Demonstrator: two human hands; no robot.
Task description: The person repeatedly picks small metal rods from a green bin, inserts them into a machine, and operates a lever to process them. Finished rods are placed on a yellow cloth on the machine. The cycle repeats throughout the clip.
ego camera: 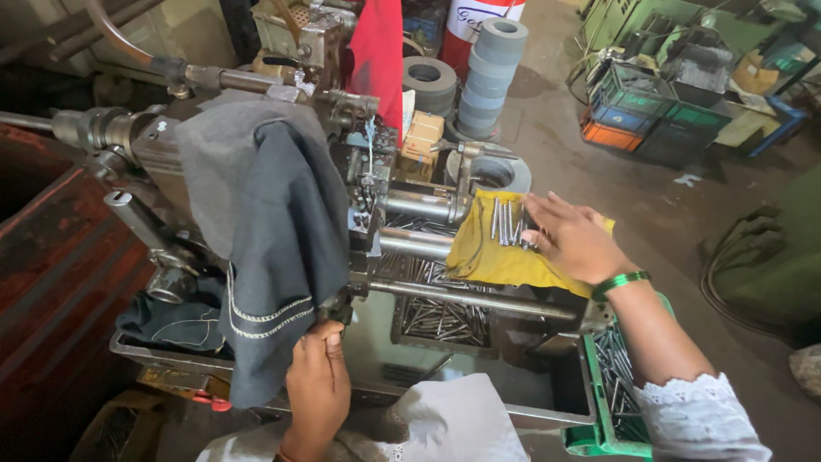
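My left hand [316,376] grips a small dark knob at the front of the grey machine [376,214], just under a dark cloth [274,231] draped over it. My right hand [573,239], with a green bangle at the wrist, rests fingers spread on a yellow cloth [487,257] and touches a row of thin metal pins [506,222] lying on it. Below the cloth, several more pins fill a metal tray [445,321] between the machine's steel bars.
A green crate [611,385] of metal rods sits at the lower right. Stacked grey grinding wheels [487,77] and a red cloth [380,51] stand behind the machine. Coloured crates [650,120] lie on the floor at the far right. A rusty red bin [60,274] is on the left.
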